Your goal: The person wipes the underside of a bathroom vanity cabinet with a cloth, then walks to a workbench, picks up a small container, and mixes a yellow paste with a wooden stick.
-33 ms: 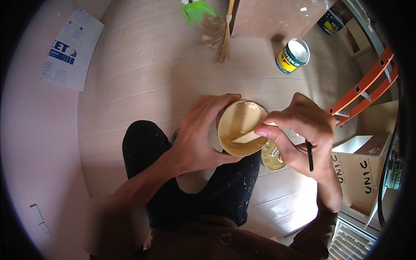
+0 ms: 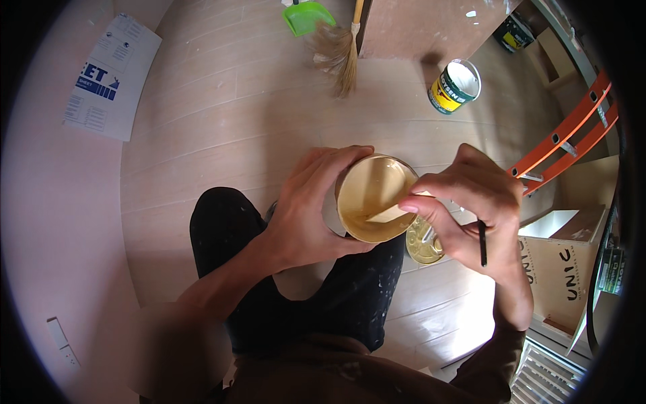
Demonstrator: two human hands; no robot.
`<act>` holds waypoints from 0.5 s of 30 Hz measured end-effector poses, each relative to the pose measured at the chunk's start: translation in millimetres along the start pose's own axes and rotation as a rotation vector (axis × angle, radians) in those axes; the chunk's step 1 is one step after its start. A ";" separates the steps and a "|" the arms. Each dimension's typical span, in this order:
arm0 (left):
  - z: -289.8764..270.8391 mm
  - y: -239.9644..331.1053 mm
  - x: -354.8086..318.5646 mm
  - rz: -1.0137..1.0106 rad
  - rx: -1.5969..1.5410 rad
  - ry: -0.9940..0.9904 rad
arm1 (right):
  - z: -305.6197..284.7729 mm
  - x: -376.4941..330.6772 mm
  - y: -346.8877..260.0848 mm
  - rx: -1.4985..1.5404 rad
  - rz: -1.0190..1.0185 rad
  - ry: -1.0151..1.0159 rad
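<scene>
My left hand (image 2: 309, 202) wraps round the side of a round open can (image 2: 355, 233), held above my knees. Creamy tan paste (image 2: 363, 185) coats the inside of the can. Between thumb and fingers, my right hand (image 2: 474, 209) pinches a flat pale stick (image 2: 387, 213), whose tip dips into the paste. A thin black rod (image 2: 482, 246) juts from the same hand near the palm; its kind I cannot tell. Partly behind the can and my right hand, a shiny gold lid (image 2: 424, 252) lies on the floor.
Farther off stands an open green-and-yellow paint pail (image 2: 449, 91). A straw broom (image 2: 346, 60) and a green dustpan (image 2: 309, 18) are at the top. To the right are an orange ladder (image 2: 565, 141) and a cardboard box (image 2: 555, 269). A printed sheet (image 2: 111, 81) rests along the left wall.
My right hand and the pale stick have shifted slightly to the right, the stick's tip moving through the paste. My left hand and the can have stayed in place.
</scene>
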State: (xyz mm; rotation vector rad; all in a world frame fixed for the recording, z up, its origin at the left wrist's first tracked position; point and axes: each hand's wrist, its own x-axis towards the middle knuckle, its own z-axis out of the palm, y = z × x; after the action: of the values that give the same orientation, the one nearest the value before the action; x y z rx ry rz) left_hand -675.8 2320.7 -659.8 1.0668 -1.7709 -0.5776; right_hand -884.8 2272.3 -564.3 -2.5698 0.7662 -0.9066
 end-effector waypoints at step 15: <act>3.6 2.3 6.5 0.021 -0.020 0.011 | -0.8 13.8 -2.6 -0.036 -0.066 0.025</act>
State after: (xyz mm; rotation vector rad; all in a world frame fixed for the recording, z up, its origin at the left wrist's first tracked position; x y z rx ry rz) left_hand -681.1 2315.9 -656.4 1.0351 -1.7609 -0.5743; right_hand -875.3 2266.4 -555.9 -2.6337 0.7143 -0.9545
